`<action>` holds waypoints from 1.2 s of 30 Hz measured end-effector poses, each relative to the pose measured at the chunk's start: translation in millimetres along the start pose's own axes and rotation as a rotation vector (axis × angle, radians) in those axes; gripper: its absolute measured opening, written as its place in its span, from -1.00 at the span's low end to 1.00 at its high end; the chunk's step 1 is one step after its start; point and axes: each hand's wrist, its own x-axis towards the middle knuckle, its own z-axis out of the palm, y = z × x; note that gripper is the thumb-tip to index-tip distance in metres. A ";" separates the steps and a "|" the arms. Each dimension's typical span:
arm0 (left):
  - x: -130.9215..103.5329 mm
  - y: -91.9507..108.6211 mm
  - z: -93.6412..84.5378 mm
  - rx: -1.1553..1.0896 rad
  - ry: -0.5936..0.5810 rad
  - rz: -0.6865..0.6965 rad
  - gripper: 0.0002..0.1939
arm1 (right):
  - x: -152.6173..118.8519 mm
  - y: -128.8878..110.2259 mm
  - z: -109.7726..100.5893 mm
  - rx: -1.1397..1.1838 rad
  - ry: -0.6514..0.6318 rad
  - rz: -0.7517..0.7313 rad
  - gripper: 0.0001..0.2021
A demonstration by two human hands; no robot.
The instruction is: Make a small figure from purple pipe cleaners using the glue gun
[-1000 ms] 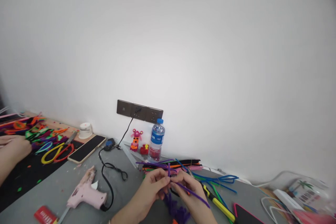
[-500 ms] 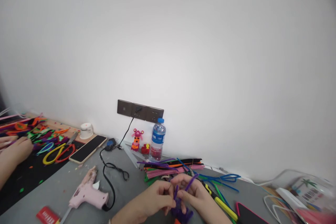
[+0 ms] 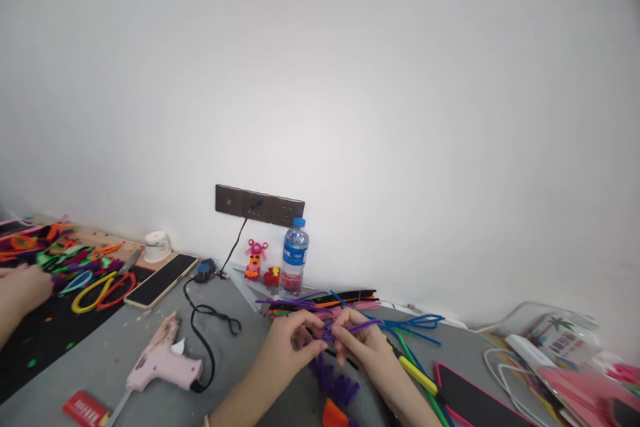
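Purple pipe cleaner [image 3: 367,325] is pinched between my two hands near the front middle of the table. The fingertips of my left hand [image 3: 295,343] are closed on it from the left. My right hand [image 3: 363,343] grips it between thumb and fingers, with one end sticking out to the right. Below the hands hangs or lies a fuzzy purple piece [image 3: 337,387] with an orange part [image 3: 334,413] at its lower end; whether it joins the pinched stem I cannot tell. Behind my hands lies a bundle of coloured pipe cleaners [image 3: 350,299].
A pink glue gun [image 3: 167,363], a red lighter [image 3: 85,408] and a phone [image 3: 161,280] lie left. A water bottle [image 3: 294,260] stands by the wall near a small pink figure [image 3: 254,260]. Another person's hand [image 3: 25,290] is at far left; a pink-edged phone [image 3: 475,397] lies right.
Both my hands have risen slightly, and the purple stem in my right hand has swung from upright to nearly level. More of the purple and orange piece now shows below them.
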 end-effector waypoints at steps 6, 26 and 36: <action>-3.8 -0.2 1.1 0.213 0.132 0.202 -0.89 | -1.6 -1.4 3.3 0.028 -0.016 0.033 -0.58; -3.6 5.7 -0.2 0.071 0.208 0.228 -0.88 | -7.1 -5.4 7.3 0.247 -0.042 0.047 -0.68; 3.0 -6.1 5.5 -0.625 0.064 -0.119 -0.64 | -1.2 5.5 25.9 0.039 0.150 -0.159 -0.63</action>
